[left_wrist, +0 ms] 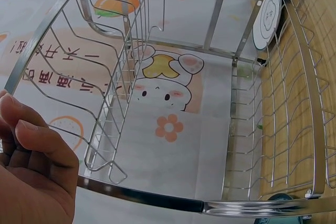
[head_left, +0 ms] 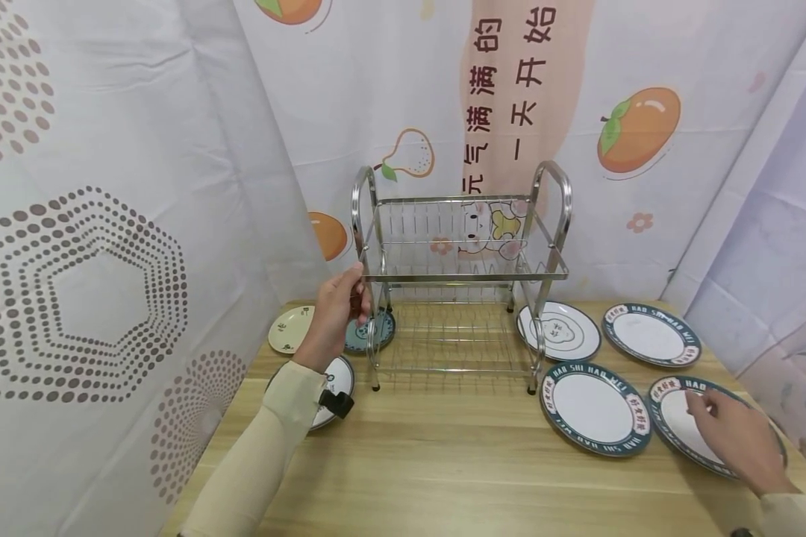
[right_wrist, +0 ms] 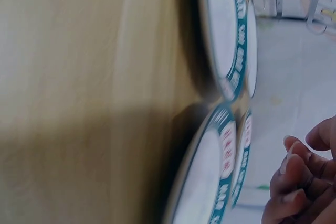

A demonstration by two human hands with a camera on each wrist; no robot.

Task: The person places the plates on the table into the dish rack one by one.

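Rack (head_left: 463,277) on table (head_left: 443,466) — plates (head_left: 594,408) left and right

The left hand (head_left: 333,309) apparently grips the metal rack (head_left: 463,278).

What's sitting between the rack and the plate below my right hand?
In the head view, another green-rimmed plate lies between the rack and the plate below your right hand.

A two-tier silver wire rack (head_left: 463,278) stands upright; farthest right of it, a teal-rimmed white plate (head_left: 677,419) lies face up.
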